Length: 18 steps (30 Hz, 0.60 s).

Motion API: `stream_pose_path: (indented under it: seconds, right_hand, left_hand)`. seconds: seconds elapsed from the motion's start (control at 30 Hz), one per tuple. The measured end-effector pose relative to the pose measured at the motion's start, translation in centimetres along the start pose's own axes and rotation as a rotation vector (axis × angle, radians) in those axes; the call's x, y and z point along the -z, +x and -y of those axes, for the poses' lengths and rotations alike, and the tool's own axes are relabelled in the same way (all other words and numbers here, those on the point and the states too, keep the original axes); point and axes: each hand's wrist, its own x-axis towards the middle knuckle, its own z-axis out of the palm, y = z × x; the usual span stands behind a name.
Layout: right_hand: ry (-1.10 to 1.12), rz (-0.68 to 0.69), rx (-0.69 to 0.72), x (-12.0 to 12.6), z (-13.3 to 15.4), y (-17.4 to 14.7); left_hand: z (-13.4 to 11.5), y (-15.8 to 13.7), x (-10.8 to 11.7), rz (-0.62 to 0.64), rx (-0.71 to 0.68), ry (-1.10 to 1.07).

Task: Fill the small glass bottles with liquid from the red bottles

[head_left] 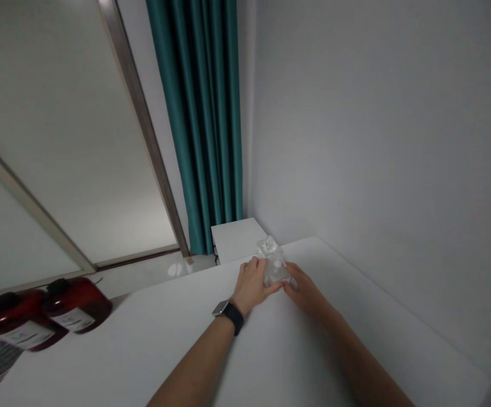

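Observation:
Near the far edge of the white table, a clear, shiny plastic container or wrapper (277,272) lies between my two hands, and its exact kind is hard to make out. My left hand (253,281) grips its left side, with a dark-banded watch on the wrist. On the right side my right hand (302,288) holds it, fingers curled round behind and partly hidden. Both thumbs come close together at its near side. Just beyond it is another crumpled-looking clear plastic piece (267,245); whether the two are joined I cannot tell.
Two red-brown bottles with black caps and white labels, a nearer bottle (25,322) and a farther bottle (78,305), stand at the table's left. Past the table (177,339) are a low white cabinet (237,240), a green curtain (203,124) and sliding doors. A wall (377,169) borders the right.

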Motion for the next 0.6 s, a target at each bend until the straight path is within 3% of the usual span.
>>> stream_pose_path:
  seconds: [0.37, 0.6]
  right_hand:
    - [-0.040, -0.098, -0.065, -0.5, -1.7, 0.0]
    - [-0.074, -0.149, -0.116, -1.4, -2.3, 0.1]
  left_hand:
    - [-0.6, -0.2, -2.6, -0.166, 0.103, -0.102]
    - [-0.4, -0.2, -2.5, -0.109, 0.168, -0.098]
